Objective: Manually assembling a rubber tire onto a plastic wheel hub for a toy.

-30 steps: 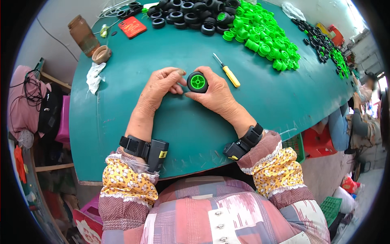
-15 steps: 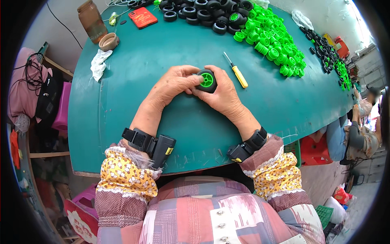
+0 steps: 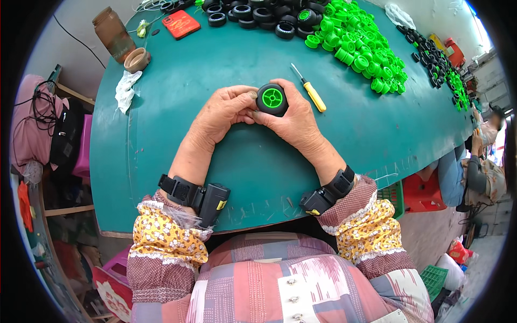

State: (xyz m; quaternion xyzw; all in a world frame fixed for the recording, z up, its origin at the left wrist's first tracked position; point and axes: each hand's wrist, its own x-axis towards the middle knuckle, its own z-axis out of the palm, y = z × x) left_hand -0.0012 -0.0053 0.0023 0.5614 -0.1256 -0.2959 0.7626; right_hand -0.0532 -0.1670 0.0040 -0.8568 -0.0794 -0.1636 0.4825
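Above the table, a toy wheel (image 3: 272, 99) with a black tyre and a bright green spoked rim faces up between my hands. My right hand (image 3: 296, 116) is closed around its right side, thumb along the lower edge and fingers over the far edge. My left hand (image 3: 229, 110) has its fingers curled and thumb bent in, pinching at the tyre's left edge; some of its fingertips are hidden. Right of the wheel lies a screwdriver (image 3: 313, 96) with a yellow handle, touched by neither hand.
Beyond my hands are a heap of green rims (image 3: 363, 46) and a pile of black tyres (image 3: 264, 15). A brown jar (image 3: 114, 35), a round lid (image 3: 137, 59), a crumpled white tissue (image 3: 126, 90) and a red phone (image 3: 181, 25) occupy the table's left side. Another person (image 3: 484, 161) sits at far right.
My left thumb has moved off the rim's face to the tyre's left edge, exposing the whole green rim. The view has shifted slightly.
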